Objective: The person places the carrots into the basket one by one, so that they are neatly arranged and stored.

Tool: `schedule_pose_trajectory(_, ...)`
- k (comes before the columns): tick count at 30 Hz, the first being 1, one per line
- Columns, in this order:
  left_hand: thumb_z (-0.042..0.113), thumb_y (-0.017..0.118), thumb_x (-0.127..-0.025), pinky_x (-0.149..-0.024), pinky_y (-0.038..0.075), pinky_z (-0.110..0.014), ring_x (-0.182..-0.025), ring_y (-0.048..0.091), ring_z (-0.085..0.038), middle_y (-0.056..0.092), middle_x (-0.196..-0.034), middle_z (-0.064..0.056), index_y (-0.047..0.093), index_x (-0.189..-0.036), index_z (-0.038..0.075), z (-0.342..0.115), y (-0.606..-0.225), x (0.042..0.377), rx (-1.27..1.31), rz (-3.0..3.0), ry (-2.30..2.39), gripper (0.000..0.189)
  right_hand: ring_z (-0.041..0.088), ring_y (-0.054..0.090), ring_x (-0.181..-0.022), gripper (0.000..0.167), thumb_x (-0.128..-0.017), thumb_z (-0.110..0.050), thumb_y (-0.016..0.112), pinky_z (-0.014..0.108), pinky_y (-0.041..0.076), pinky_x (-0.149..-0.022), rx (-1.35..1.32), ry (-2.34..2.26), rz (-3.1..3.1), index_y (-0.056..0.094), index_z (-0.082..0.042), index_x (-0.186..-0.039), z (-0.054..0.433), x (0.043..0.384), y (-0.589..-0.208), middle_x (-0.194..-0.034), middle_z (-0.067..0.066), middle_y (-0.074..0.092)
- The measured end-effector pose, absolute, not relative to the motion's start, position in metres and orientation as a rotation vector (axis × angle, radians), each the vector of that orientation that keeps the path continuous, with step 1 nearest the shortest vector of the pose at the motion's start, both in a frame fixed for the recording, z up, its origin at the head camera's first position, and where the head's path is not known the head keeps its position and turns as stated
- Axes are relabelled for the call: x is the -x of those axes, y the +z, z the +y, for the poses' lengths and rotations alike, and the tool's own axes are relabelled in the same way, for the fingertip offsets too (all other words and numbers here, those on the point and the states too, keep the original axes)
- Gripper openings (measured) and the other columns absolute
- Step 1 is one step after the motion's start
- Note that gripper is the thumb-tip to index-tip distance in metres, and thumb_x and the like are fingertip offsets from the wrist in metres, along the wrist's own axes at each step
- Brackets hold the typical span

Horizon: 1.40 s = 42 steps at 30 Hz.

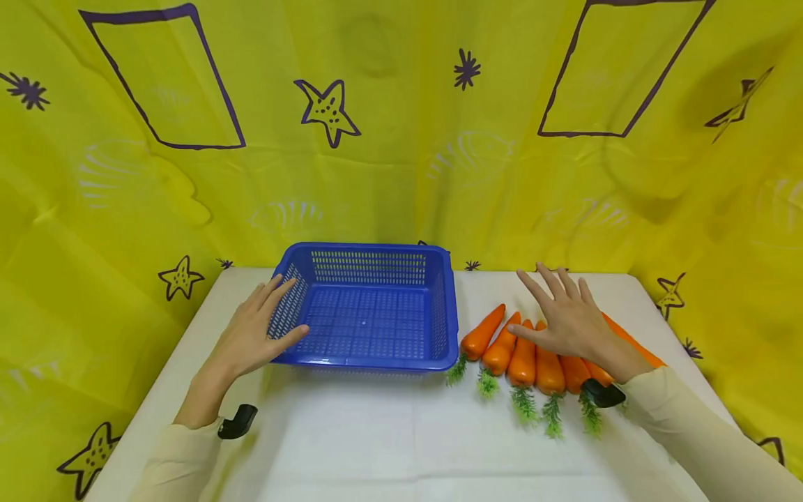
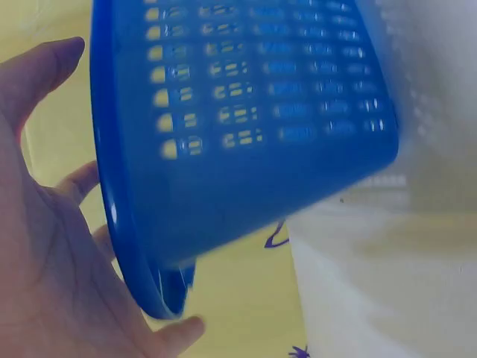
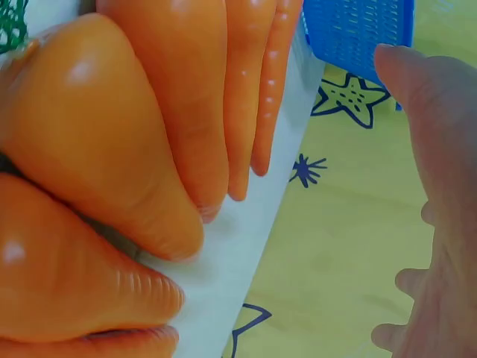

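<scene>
A blue plastic basket [image 1: 370, 362] with perforated walls and nothing in it stands at the back of the white table. My left hand [image 1: 249, 333] is at its left side, fingers spread and nothing held; in the left wrist view the hand [image 2: 59, 246] is close to the basket's rim [image 2: 112, 194]. To the basket's right, several orange carrots [image 1: 522, 359] with green tops lie fanned in a row. My right hand [image 1: 571, 321] hovers over the carrots with spread fingers, holding nothing, and partly hides those at the right. The right wrist view shows carrots [image 3: 89, 134] below that hand [image 3: 447, 164].
A white cloth [image 1: 389, 439] covers the table. Behind and at both sides hangs a yellow curtain [image 1: 401, 139] with dark star and frame drawings. Each wrist wears a small black device [image 1: 238, 422].
</scene>
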<state>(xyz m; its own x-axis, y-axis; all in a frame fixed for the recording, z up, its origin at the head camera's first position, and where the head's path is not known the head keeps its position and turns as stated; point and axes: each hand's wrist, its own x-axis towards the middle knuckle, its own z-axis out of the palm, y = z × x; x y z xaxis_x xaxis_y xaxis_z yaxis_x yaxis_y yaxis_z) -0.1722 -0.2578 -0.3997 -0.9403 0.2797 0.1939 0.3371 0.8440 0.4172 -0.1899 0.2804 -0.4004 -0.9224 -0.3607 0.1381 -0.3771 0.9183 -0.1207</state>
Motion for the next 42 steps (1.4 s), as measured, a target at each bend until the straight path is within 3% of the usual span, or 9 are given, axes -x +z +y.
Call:
schedule_pose_trajectory(4,0.046,0.068,-0.094,-0.107,0.024,-0.08,-0.151,0.021,-0.048,0.017,-0.169,-0.018,0.03,-0.162,0.016,-0.267,-0.401,0.171,0.485,-2.877,-0.824,0.083,0.058,0.019,-0.145,0.098,-0.09,-0.065,0.065,0.078,0.008,-0.113,-0.572,0.23,-2.969,0.02,-0.021,-0.165,0.284,0.19,-0.4,-0.165,0.026,0.019)
schedule_pose_trajectory(12,0.038,0.069,-0.095,-0.109,0.021,-0.079,-0.151,0.018,-0.05,0.013,-0.17,-0.019,0.028,-0.161,0.013,-0.279,-0.407,0.171,0.454,-2.869,-1.06,0.081,0.061,0.023,-0.142,0.098,-0.089,-0.06,0.069,0.08,0.014,-0.11,-0.575,0.272,-2.96,0.021,-0.021,-0.165,0.3,0.186,-0.399,-0.163,0.026,0.023)
schedule_pose_trajectory(25,0.024,0.06,-0.101,-0.108,0.027,-0.076,-0.144,0.027,-0.058,0.02,-0.168,-0.02,0.032,-0.157,0.008,-0.294,-0.414,0.173,0.506,-2.771,-1.378,0.065,0.063,0.03,-0.137,0.095,-0.09,-0.048,0.075,0.079,0.028,-0.102,-0.63,0.437,-2.954,0.023,-0.02,-0.165,0.327,0.185,-0.399,-0.163,0.029,0.023)
schedule_pose_trajectory(29,0.021,0.058,-0.102,-0.107,0.025,-0.079,-0.144,0.026,-0.058,0.021,-0.168,-0.018,0.036,-0.154,0.005,-0.297,-0.419,0.172,0.508,-2.73,-1.463,0.059,0.064,0.029,-0.137,0.094,-0.091,-0.046,0.075,0.081,0.029,-0.099,-0.598,0.482,-2.988,0.023,-0.018,-0.164,0.334,0.183,-0.397,-0.163,0.029,0.022)
schedule_pose_trajectory(33,0.017,0.058,-0.102,-0.111,0.019,-0.077,-0.151,0.016,-0.051,0.021,-0.169,-0.017,0.04,-0.15,0.001,-0.301,-0.424,0.171,0.513,-2.681,-1.566,0.053,0.065,0.026,-0.138,0.091,-0.093,-0.043,0.074,0.083,0.03,-0.096,-0.599,0.6,-3.012,0.024,-0.016,-0.164,0.343,0.185,-0.394,-0.162,0.031,0.021)
schedule_pose_trajectory(34,0.016,0.057,-0.102,-0.112,0.021,-0.075,-0.151,0.017,-0.05,0.022,-0.169,-0.016,0.041,-0.149,0.001,-0.302,-0.424,0.171,0.512,-2.673,-1.583,0.052,0.064,0.026,-0.138,0.09,-0.093,-0.042,0.074,0.082,0.031,-0.097,-0.606,0.64,-3.012,0.024,-0.015,-0.164,0.346,0.186,-0.393,-0.162,0.031,0.022)
schedule_pose_trajectory(37,0.015,0.056,-0.103,-0.116,0.037,-0.05,-0.15,0.021,-0.05,0.023,-0.169,-0.015,0.043,-0.148,0.0,-0.305,-0.426,0.171,0.518,-2.653,-1.628,0.049,0.061,0.027,-0.14,0.087,-0.095,-0.037,0.073,0.08,0.031,-0.098,-0.62,0.763,-3.026,0.025,-0.012,-0.163,0.356,0.187,-0.389,-0.161,0.032,0.024)
schedule_pose_trajectory(40,0.013,0.053,-0.105,-0.104,0.045,-0.022,-0.149,0.02,-0.052,0.023,-0.169,-0.014,0.043,-0.147,-0.002,-0.308,-0.428,0.172,0.547,-2.615,-1.711,0.046,0.061,0.033,-0.137,0.083,-0.098,-0.033,0.07,0.079,0.032,-0.098,-0.606,0.84,-3.056,0.025,-0.011,-0.163,0.37,0.187,-0.386,-0.161,0.032,0.027)
schedule_pose_trajectory(42,0.011,0.051,-0.105,-0.098,0.045,-0.016,-0.148,0.016,-0.055,0.02,-0.17,-0.014,0.042,-0.147,-0.003,-0.31,-0.429,0.173,0.58,-2.58,-1.796,0.045,0.063,0.035,-0.134,0.081,-0.1,-0.031,0.067,0.079,0.033,-0.096,-0.58,0.899,-3.095,0.022,-0.012,-0.164,0.38,0.187,-0.385,-0.16,0.033,0.026)
